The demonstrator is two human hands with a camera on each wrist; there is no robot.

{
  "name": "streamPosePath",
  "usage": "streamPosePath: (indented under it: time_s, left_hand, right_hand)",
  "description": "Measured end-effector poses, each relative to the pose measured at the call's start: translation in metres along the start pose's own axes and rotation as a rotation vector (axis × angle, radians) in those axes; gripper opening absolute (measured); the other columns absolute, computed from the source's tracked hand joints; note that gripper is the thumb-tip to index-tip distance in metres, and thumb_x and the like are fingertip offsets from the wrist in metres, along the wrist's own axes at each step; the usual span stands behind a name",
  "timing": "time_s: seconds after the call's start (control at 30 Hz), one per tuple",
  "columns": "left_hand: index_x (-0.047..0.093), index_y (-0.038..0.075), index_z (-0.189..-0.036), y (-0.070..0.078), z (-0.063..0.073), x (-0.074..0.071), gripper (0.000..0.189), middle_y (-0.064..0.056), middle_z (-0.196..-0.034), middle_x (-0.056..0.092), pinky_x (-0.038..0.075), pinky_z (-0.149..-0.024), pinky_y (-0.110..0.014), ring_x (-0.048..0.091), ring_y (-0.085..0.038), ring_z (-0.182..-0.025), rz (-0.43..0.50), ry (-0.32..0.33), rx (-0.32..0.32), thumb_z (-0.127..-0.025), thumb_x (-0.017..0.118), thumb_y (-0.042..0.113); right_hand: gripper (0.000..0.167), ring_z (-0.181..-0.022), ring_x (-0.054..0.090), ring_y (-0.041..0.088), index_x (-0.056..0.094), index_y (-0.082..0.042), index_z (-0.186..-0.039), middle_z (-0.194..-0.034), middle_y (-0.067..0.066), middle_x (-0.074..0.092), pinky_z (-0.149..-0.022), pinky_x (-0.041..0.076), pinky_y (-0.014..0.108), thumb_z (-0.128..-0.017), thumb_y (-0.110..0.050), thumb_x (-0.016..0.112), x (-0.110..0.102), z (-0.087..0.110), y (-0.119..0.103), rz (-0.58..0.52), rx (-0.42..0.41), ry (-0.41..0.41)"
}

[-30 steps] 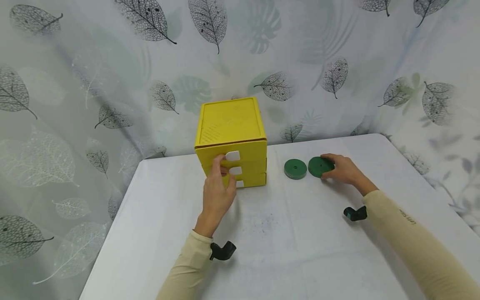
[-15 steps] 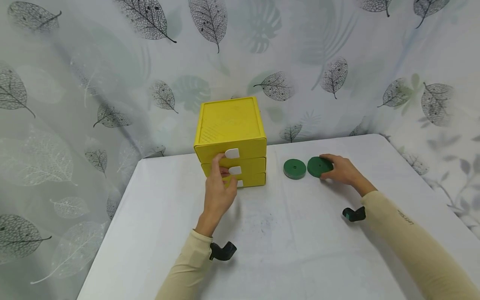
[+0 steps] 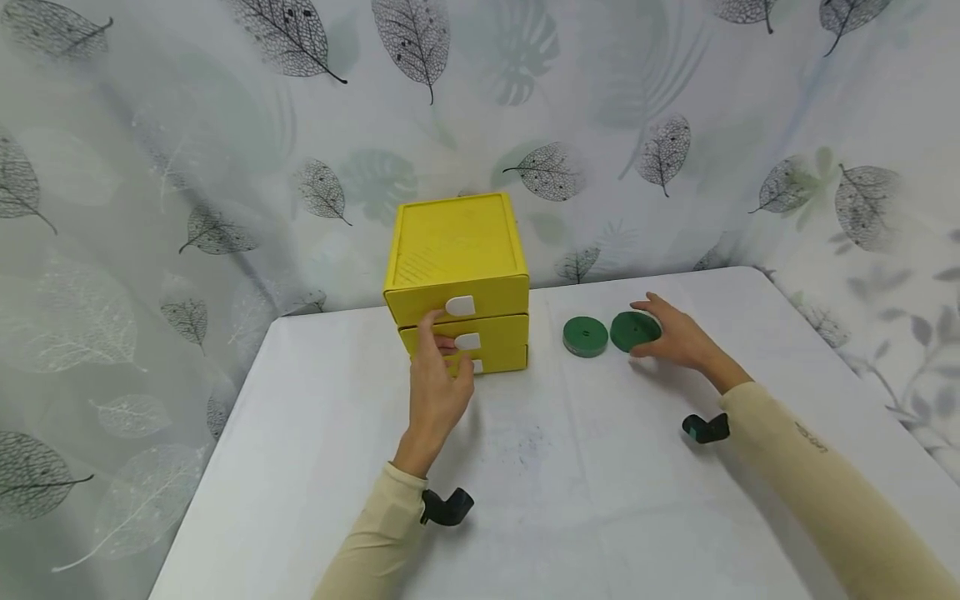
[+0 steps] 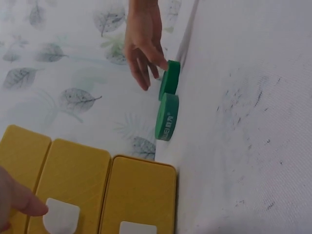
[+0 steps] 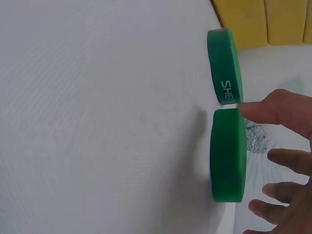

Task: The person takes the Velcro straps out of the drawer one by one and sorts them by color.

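1. Standing at the back of the white table (image 3: 300, 433), the yellow drawer box (image 3: 457, 242) shows three stacked drawer fronts with white tabs (image 3: 460, 306)
2. In front of the box, the left hand (image 3: 437, 396) has thumb and fingers parted; the index fingertip is by the top tab, and whether it touches cannot be told; nothing is seen in its grasp
3. To the right of the box lies the lettered green disc (image 3: 585, 338), flat, white letters on its side
4. Farther right of the box, just beside that one, lies the plain green disc (image 3: 628, 332)
5. Over it, the right hand (image 3: 675, 336) is spread wide and grasps nothing; contact cannot be told
6. Behind the box hangs leaf-patterned cloth (image 3: 465, 125)
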State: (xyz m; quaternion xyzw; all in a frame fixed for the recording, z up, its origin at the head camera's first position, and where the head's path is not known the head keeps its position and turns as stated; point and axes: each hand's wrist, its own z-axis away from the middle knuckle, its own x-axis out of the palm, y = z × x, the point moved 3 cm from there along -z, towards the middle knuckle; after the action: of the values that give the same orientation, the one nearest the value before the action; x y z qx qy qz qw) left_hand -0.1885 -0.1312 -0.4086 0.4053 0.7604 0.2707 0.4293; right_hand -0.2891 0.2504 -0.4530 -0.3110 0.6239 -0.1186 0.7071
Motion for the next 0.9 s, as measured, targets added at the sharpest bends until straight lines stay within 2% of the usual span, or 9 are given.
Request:
streamPosePath:
  time_s: [0.2,0.4,0.57,0.77,0.9]
  left_hand:
    - [0.033,0.003,-0.148,0.0,0.002,-0.001,0.062,-0.019,-0.111,0.06,0.056,-0.088,-0.041,0.063,-0.029,-0.104,0.008,0.004,-0.047,-0.094,0.063,-0.003]
    - [0.038,-0.002,-0.14,-0.001,0.004,-0.002,0.05,-0.018,-0.11,0.061,0.057,-0.087,-0.041,0.066,-0.029,-0.101,0.009,0.021,-0.062,-0.095,0.062,-0.004]
    - [0.046,-0.004,-0.128,-0.001,0.008,-0.003,0.035,-0.017,-0.105,0.063,0.059,-0.08,-0.041,0.069,-0.031,-0.095,-0.012,0.061,-0.03,-0.096,0.061,-0.007]
    - [0.059,-0.007,-0.111,0.001,0.011,-0.004,0.017,-0.017,-0.101,0.064,0.058,-0.081,-0.04,0.067,-0.03,-0.092,-0.039,0.098,0.026,-0.094,0.062,-0.01]
    - [0.065,-0.008,-0.105,0.001,0.014,-0.005,0.014,-0.017,-0.101,0.065,0.058,-0.079,-0.04,0.065,-0.03,-0.09,-0.064,0.115,0.055,-0.092,0.063,-0.012]
  right_hand:
    - [0.078,-0.149,0.018,0.053,0.042,0.006,-0.152,-0.164,0.031,0.021,-0.114,0.02,0.071,-0.092,-0.024,0.081,-0.007,0.004,-0.012,-0.014,-0.03,0.062]
    - [0.074,-0.149,0.023,0.05,0.042,0.003,-0.153,-0.164,0.027,0.026,-0.114,0.024,0.069,-0.095,-0.024,0.077,-0.012,0.005,-0.03,-0.014,-0.051,0.116]
    - [0.073,-0.149,0.025,0.048,0.044,0.002,-0.153,-0.165,0.024,0.029,-0.114,0.025,0.069,-0.095,-0.025,0.077,-0.014,0.005,-0.047,-0.015,-0.087,0.141]
    - [0.072,-0.149,0.027,0.046,0.046,0.0,-0.152,-0.164,0.022,0.032,-0.113,0.026,0.068,-0.094,-0.027,0.078,-0.017,0.007,-0.068,-0.021,-0.137,0.164]
    - [0.073,-0.149,0.028,0.044,0.046,0.001,-0.152,-0.164,0.02,0.033,-0.113,0.027,0.068,-0.094,-0.029,0.077,-0.017,0.009,-0.081,-0.02,-0.171,0.173]
